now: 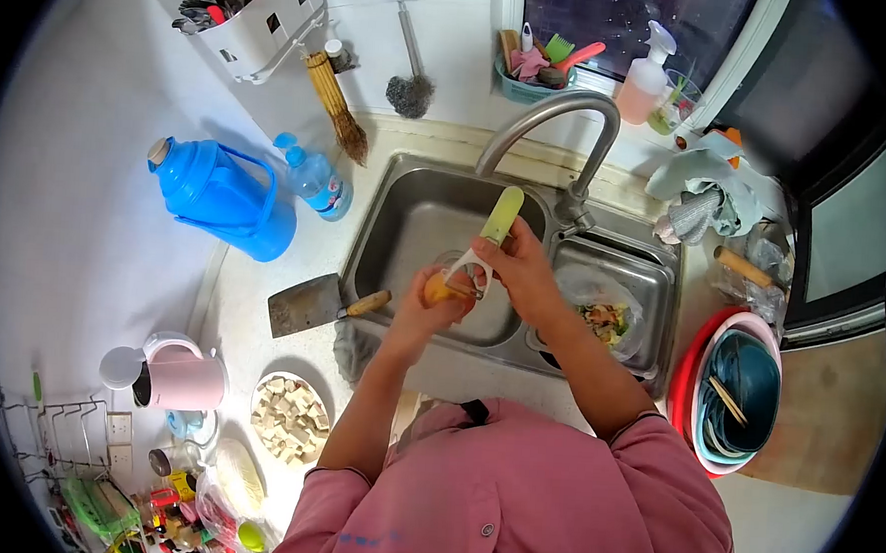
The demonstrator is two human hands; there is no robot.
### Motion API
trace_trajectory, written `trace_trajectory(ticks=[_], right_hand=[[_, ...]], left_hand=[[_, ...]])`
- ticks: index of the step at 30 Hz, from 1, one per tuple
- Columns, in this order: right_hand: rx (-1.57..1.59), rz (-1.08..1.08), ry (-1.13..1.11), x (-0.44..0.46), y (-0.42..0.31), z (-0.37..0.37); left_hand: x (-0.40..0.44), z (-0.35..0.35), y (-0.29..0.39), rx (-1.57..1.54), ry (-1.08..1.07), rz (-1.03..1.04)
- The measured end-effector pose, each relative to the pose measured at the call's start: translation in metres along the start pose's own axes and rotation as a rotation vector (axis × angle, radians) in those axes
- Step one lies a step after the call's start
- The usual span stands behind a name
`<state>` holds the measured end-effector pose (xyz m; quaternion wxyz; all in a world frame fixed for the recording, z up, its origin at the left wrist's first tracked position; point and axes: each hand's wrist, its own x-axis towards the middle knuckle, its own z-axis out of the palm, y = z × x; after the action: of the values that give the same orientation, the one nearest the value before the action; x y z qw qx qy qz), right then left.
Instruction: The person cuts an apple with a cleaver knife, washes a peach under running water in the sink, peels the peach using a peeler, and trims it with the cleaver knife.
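Note:
Over the large sink basin [416, 215], my left hand [413, 315] is closed around a rounded orange vegetable or fruit [440, 289], whose exact kind I cannot tell. My right hand [525, 276] grips a peeler [503, 213] with a light green handle and a white head. The peeler's head lies against the orange piece, between my two hands. My fingers hide part of both. Left of my left hand, a cleaver [306, 306] with a wooden handle rests on the counter, its handle reaching the sink's edge.
The small basin holds a plastic bag [617, 304] with food scraps. A curved faucet [562, 103] arches over the sink. On the left stand a blue thermos [229, 200], a pink kettle [185, 378] and a bowl of white cubes [290, 419]. Stacked basins [688, 389] sit right.

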<state>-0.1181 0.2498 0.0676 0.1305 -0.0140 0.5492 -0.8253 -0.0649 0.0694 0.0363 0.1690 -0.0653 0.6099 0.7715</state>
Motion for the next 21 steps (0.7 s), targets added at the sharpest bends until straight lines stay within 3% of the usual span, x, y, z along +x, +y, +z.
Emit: trace_trajectory(ticks=[3, 9, 15, 16, 19, 21], right_hand=[[-0.140, -0.035, -0.001, -0.001, -0.001, -0.002], [-0.074, -0.085, -0.155, -0.002, 0.012, -0.005], [0.004, 0.167, 0.003, 0.022, 0.030, -0.037], [0.142, 0.211, -0.085, 0.028, 0.032, -0.047], [-0.001, 0.323, 0.018, 0.031, 0.039, -0.053], [-0.332, 0.121, 0.119, 0.034, 0.056, -0.059]], left_hand=[[-0.002, -0.001, -0.002, 0.005, 0.013, -0.012], [-0.012, 0.004, -0.003, 0.069, 0.016, -0.082], [-0.015, -0.007, 0.001, -0.049, -0.201, -0.047], [-0.019, -0.003, 0.004, -0.136, -0.213, -0.064], [-0.022, 0.003, 0.002, -0.228, -0.194, -0.026], [-0.023, 0.002, -0.001, -0.231, -0.152, -0.006]])
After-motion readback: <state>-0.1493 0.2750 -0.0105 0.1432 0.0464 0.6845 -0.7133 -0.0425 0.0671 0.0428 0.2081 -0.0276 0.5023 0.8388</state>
